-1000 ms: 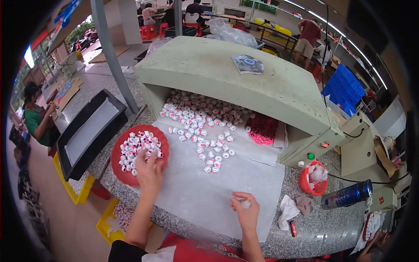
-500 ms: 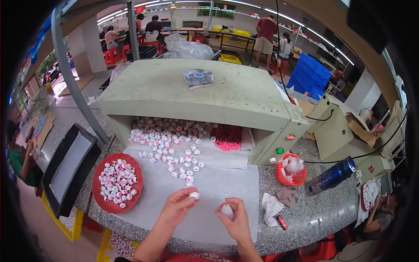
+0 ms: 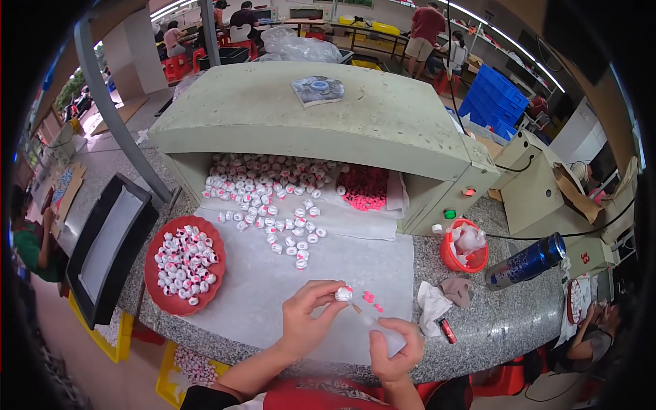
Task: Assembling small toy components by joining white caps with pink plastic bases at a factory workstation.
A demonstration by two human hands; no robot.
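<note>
Between thumb and fingertips, my left hand (image 3: 307,321) pinches a small round white piece (image 3: 343,294) with pink marks. My right hand (image 3: 398,354) is wrapped round a translucent squeeze bottle (image 3: 388,339); its thin tip meets the piece, or comes very close to it. Several small pink bits (image 3: 369,297) lie on the white sheet (image 3: 273,321) just right of the piece. Beyond my hands, many similar white pieces (image 3: 301,242) trail into a pale green metal box (image 3: 307,133) with an open front. Inside, at the right, is a heap of pink bits (image 3: 367,199).
At left stand a red scalloped dish (image 3: 179,309) of white pieces and a black tray (image 3: 80,301). To the right are a red basket (image 3: 456,265) with plastic bags, a blue bottle (image 3: 526,261), a crumpled cloth (image 3: 430,307) and a small red tube (image 3: 447,331). Other people sit farther off.
My hands have come together, the left moving right with its piece. The bottle has turned, its tip now at the piece. The pink bits on the sheet now show. The view has tilted slightly down.
</note>
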